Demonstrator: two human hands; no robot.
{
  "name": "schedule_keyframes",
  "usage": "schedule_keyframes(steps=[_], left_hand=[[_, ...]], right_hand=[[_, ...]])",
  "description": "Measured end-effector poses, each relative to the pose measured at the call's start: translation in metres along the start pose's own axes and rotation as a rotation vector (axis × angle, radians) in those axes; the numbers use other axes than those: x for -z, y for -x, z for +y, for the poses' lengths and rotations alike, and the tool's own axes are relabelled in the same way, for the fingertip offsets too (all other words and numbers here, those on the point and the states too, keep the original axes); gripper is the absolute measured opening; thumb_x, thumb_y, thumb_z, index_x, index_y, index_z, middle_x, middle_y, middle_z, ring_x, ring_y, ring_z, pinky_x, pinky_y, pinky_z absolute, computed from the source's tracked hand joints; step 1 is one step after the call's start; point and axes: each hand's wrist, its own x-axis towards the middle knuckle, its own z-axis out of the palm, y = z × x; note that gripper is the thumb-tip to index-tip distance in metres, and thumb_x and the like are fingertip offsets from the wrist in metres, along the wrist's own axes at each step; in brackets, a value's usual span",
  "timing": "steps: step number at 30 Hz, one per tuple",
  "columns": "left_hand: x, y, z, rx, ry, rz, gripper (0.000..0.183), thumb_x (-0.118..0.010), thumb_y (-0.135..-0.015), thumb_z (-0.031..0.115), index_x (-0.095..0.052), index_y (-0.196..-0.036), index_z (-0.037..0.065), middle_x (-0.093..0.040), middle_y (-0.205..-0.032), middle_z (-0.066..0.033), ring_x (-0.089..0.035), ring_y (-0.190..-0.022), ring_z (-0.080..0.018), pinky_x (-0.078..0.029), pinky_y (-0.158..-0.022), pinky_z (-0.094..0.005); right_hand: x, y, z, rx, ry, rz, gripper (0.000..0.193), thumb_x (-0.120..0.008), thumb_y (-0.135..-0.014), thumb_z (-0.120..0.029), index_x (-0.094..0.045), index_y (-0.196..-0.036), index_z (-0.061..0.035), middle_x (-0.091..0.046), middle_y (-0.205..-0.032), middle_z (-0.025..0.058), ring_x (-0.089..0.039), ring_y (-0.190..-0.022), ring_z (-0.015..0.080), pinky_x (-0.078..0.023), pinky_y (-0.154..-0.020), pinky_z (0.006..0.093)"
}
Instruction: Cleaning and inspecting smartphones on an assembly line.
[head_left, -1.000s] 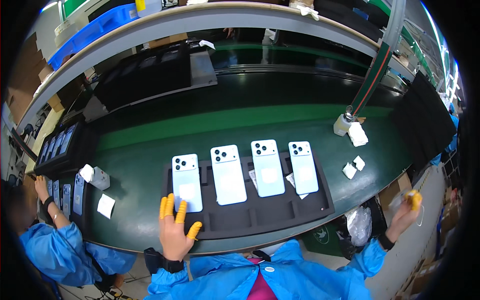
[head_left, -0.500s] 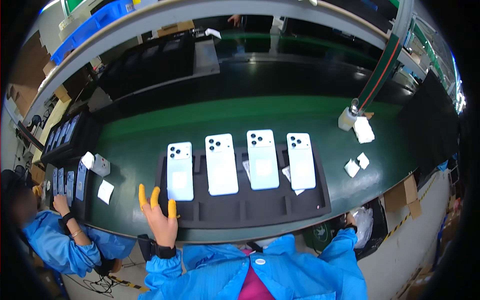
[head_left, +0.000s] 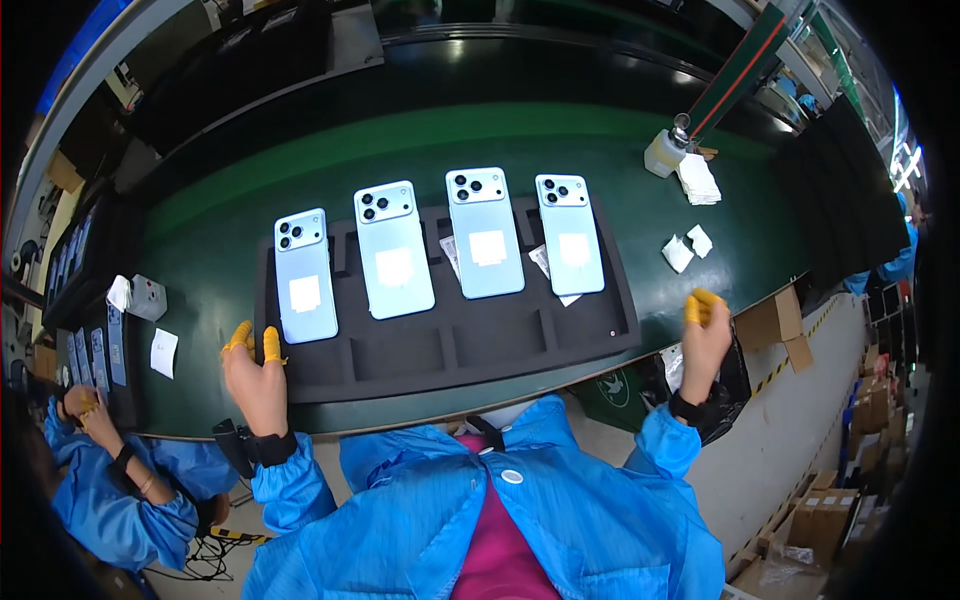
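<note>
A black foam tray (head_left: 500,345) lies on the green belt with several pale blue phones lying back-up in it, each with a white sticker; the leftmost phone (head_left: 304,274) is nearest my left hand. My left hand (head_left: 255,375), with yellow finger cots, rests at the tray's left front corner, fingers curled and holding nothing. My right hand (head_left: 705,335), also in yellow cots, hovers at the belt's front edge right of the tray, fingertips pinched together; I cannot see anything between them. Paper slips (head_left: 548,262) lie under the two right phones.
A white bottle (head_left: 662,154) and stacked white wipes (head_left: 697,180) sit at the back right, two folded wipes (head_left: 686,248) nearer. A co-worker's hands (head_left: 85,410) work at the left beside a tray of phones (head_left: 95,350). Cardboard boxes (head_left: 775,325) stand at the right.
The view has moved in toward the tray. My left hand closed from spread fingers to curled at the tray's corner. My right hand came up from below the belt edge to beside the tray.
</note>
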Motion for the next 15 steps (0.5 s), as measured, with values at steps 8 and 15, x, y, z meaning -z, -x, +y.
schedule_keyframes(steps=[8,15], left_hand=[[0.002,0.002,0.002,-0.080,-0.105,-0.047,0.030,-0.066,-0.082,0.011,-0.061,-0.102,-0.010,-0.058,-0.106,-0.0263,-0.055,-0.097,-0.0423,-0.044,-0.083,-0.0448],[0.001,0.000,0.001,-0.106,-0.059,-0.014,0.035,-0.070,-0.079,0.010,-0.061,-0.106,-0.010,-0.061,-0.099,-0.0242,-0.059,-0.089,-0.0376,-0.046,-0.078,-0.0408]], right_hand=[[-0.045,0.009,-0.082,0.024,0.058,-0.279,0.030,-0.067,-0.083,-0.018,-0.059,-0.101,0.0047,-0.057,-0.095,0.0213,-0.057,-0.086,0.0346,-0.046,-0.076,0.0409],[-0.054,0.016,-0.084,0.092,0.048,-0.230,0.026,-0.065,-0.084,-0.013,-0.058,-0.099,0.0063,-0.057,-0.099,0.0230,-0.055,-0.092,0.0386,-0.045,-0.080,0.0428]])
